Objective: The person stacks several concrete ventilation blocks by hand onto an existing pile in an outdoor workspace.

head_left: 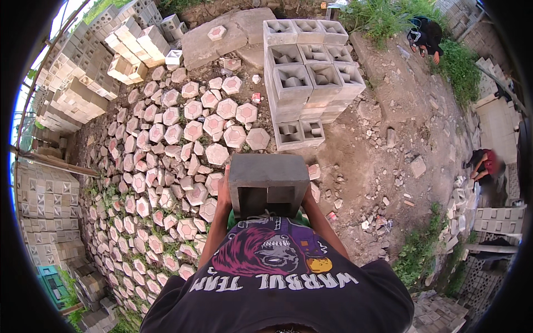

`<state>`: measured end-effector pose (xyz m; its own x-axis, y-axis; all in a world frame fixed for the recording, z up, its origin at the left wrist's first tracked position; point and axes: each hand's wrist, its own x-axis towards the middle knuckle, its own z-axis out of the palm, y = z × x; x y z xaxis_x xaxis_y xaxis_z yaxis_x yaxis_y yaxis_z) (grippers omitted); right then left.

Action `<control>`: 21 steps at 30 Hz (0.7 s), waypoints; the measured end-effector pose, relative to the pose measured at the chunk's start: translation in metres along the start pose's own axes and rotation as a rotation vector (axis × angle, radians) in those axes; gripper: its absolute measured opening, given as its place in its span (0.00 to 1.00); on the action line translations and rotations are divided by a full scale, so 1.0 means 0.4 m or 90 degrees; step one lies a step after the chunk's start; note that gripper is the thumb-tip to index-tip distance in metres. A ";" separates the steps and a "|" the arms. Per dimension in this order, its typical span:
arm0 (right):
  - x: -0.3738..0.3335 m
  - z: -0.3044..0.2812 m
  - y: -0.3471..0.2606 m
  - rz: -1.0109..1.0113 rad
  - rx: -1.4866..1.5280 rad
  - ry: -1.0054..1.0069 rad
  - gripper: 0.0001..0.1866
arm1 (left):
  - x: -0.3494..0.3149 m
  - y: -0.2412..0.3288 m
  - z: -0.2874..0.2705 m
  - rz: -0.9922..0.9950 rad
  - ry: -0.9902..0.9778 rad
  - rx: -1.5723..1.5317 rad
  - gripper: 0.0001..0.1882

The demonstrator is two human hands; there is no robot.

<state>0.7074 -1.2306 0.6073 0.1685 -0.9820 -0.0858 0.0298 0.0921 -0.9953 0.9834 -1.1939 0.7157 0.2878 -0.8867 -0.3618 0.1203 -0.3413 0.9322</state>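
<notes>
A dark grey hollow concrete block [268, 168] is held close in front of my body, its open side facing me. My left hand [224, 187] grips its left side and my right hand [308, 197] its right side. Most of the fingers are hidden behind the block. Just beyond it stands a stack of lighter grey hollow concrete blocks [293, 99], several layers high, with a lower pair of blocks [300, 133] at its near end.
Broken hexagonal pavers [193, 131] cover the ground to the left. Tall block stacks [72, 100] line the left edge. Rubble and dirt [388, 166] lie to the right. A person in red [486, 165] crouches at the right; another person in dark clothes [426, 36] bends at the far right.
</notes>
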 end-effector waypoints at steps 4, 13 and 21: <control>0.165 0.146 -0.219 0.034 -0.177 -0.096 0.27 | 0.220 0.094 -0.106 0.059 -0.053 0.171 0.36; 0.505 0.412 -0.163 -0.039 0.009 -0.027 0.25 | 0.518 0.233 -0.315 0.084 -0.005 0.189 0.33; 0.758 0.488 -0.056 0.068 0.215 0.059 0.30 | 0.736 0.283 -0.357 -0.021 0.005 0.007 0.30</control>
<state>0.9502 -1.4983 0.6124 0.0989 -0.9732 -0.2075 0.3431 0.2291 -0.9109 1.2176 -1.4490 0.7136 0.2910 -0.8724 -0.3928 0.1188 -0.3744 0.9196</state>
